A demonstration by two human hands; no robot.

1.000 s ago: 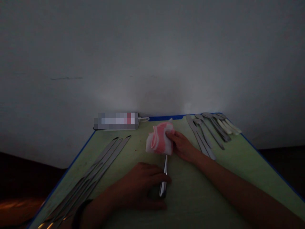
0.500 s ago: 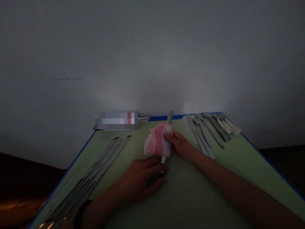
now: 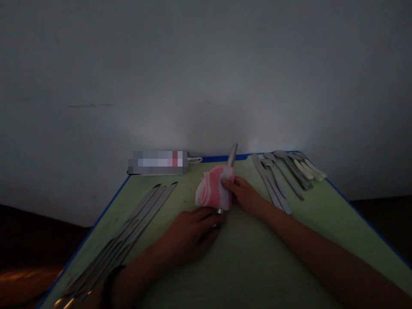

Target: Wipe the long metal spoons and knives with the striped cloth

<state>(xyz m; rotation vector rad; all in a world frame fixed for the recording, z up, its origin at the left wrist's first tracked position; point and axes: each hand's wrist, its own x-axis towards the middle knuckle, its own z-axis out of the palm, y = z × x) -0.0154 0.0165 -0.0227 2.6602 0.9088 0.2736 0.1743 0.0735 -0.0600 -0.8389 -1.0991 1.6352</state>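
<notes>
A folded pink-and-white cloth is wrapped about the middle of a metal table knife. The blade end sticks out past the cloth toward the wall, and the shiny handle shows just below it. My right hand pinches the cloth around the knife from the right, thumb on top. Closed on the handle's near end is my left hand, whose fingers hide most of that end. The part of the knife under the cloth is hidden.
Several long metal knives lie along the table's left side. At the back right are spoons, knives and white-handled cutlery. A box with a white cord loop stands at the back left, against the wall. The green table has a blue edge.
The knife has slid away from me through the cloth, so its tip reaches farther up. My left hand has moved slightly forward and its fingers have closed around the handle. My right hand barely moved.
</notes>
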